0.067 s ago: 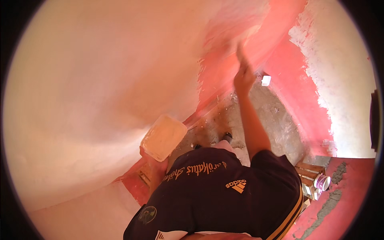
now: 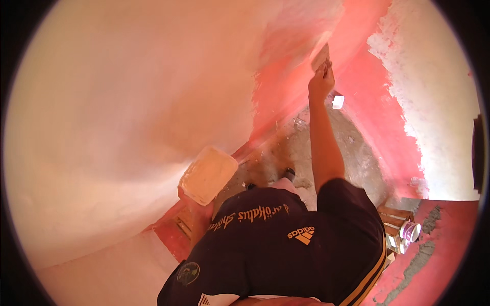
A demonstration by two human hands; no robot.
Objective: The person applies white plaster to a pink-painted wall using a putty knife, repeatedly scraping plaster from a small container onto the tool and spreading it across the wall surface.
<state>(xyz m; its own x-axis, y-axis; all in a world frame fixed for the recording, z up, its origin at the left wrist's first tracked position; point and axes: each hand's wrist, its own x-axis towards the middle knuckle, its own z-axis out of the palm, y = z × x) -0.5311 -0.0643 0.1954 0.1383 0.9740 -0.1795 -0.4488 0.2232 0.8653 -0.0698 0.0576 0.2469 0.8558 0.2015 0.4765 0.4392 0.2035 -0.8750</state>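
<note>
My right hand point(image 2: 321, 83) is raised at the far end of my outstretched arm, its fingers closed round a flat plastering blade point(image 2: 320, 57). The blade is at the wall, over a red stretch point(image 2: 278, 97) beside the pale smeared coat point(image 2: 178, 76). Low on the left, my left hand point(image 2: 200, 210) supports a rectangular board point(image 2: 208, 176) with rounded corners and a pale, putty-coloured face. That board mostly hides the fingers of this hand.
Another wall point(image 2: 380, 97) meets this one at the corner, red below and cream above. A small white object point(image 2: 338, 102) lies by the corner on the grey floor point(image 2: 352, 137). Behind on the right are a wooden crate point(image 2: 393, 219) and a white-and-purple tub point(image 2: 410, 232).
My right hand has moved slightly right and up along the wall with the blade, which shows more plainly now. The left hand and board have hardly moved.
</note>
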